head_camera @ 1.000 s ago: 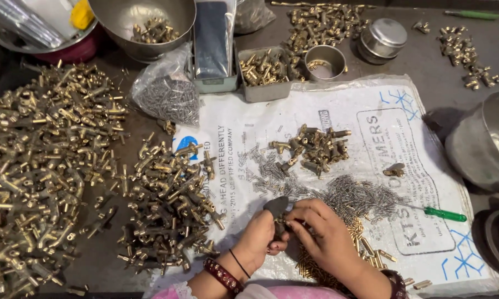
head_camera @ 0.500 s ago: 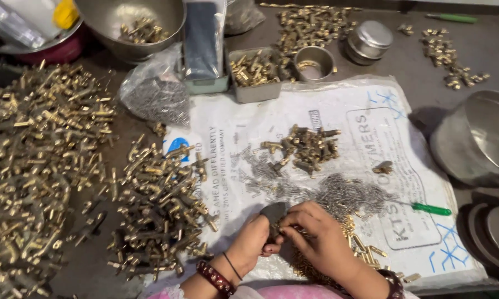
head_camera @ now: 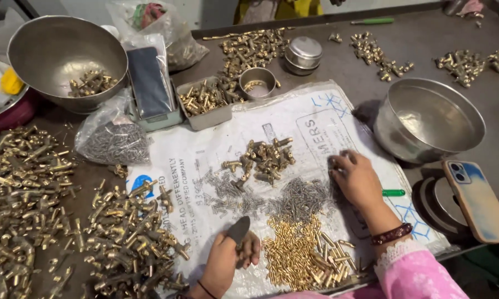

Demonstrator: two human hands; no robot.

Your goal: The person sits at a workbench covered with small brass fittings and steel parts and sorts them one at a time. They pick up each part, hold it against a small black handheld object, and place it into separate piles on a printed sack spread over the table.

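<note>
On the desk [head_camera: 327, 61] my left hand [head_camera: 230, 256] grips a small dark tool [head_camera: 239, 229], ready; my right hand [head_camera: 356, 178] lies open by the grey screws [head_camera: 302, 197], to pick one.

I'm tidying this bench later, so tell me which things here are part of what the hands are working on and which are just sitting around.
In use:
left hand holding a small dark tool
right hand on the grey screws
brass pins
brass fittings on the white sack

Lying about:
empty steel bowl
phone
lidded tin
green pen
</note>
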